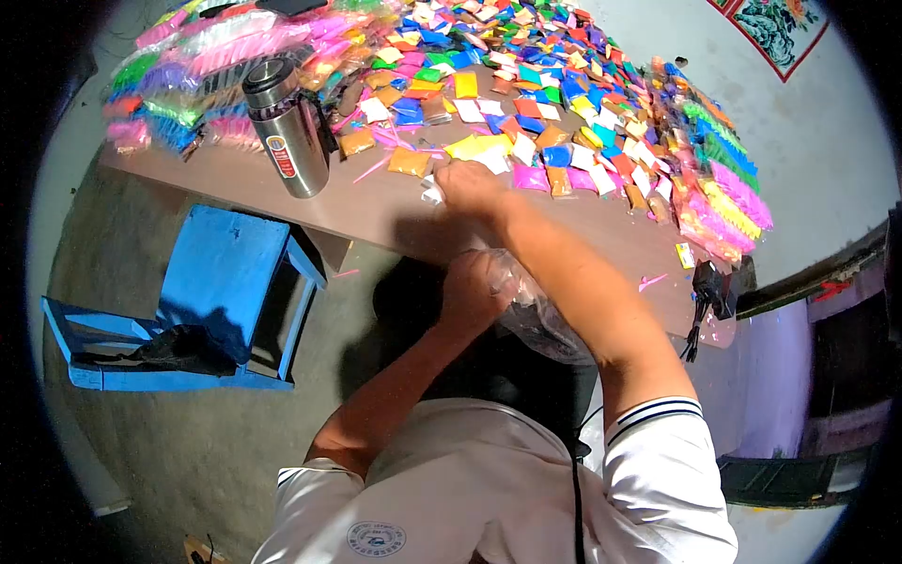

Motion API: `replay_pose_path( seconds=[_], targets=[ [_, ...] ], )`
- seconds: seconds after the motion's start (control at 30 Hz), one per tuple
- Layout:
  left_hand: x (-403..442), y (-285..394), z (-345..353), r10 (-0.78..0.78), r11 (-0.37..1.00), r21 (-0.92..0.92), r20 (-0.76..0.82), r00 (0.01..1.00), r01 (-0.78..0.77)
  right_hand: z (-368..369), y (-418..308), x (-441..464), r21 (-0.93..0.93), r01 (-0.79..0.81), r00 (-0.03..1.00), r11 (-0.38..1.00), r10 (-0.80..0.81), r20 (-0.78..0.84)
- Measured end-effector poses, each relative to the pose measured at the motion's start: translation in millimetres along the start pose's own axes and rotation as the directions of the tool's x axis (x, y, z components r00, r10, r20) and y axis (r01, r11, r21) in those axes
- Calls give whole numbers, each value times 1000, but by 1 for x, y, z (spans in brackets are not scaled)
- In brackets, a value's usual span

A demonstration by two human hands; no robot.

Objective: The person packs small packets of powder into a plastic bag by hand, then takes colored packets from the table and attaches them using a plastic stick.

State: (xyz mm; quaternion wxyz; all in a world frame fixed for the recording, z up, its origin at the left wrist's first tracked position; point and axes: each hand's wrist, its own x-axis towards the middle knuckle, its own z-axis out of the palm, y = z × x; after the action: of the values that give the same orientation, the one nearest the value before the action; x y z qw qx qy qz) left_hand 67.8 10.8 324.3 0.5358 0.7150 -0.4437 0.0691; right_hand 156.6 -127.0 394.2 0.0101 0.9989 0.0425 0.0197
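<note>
Head view: a clear plastic bag (543, 324), gripped by the left hand (473, 289) beneath the right forearm (568, 268), could be dropped if finger pressure slackens; any grip by the right hand (468, 186) cannot be told.

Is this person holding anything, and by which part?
The left hand grips a clear plastic bag by its upper end. Whether the right hand holds anything can't be told.
</note>
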Motion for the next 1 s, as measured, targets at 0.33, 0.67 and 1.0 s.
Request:
replay_pose_path(
  seconds=[0.33, 0.67, 1.0],
  targets=[
    [11, 20, -10, 87, 996, -21, 0, 996, -87, -41, 12, -12, 154, -187, 974, 970, 204, -103],
    [-3, -1, 6, 115, 991, 73, -47, 992, -111, -142, -77, -256, 787, 182, 952, 590, 94, -290],
    [-3, 1, 0, -267, 964, 27, 162, 950, 266, -27, -117, -316, 797, -449, 433, 404, 879, -201]
  ],
)
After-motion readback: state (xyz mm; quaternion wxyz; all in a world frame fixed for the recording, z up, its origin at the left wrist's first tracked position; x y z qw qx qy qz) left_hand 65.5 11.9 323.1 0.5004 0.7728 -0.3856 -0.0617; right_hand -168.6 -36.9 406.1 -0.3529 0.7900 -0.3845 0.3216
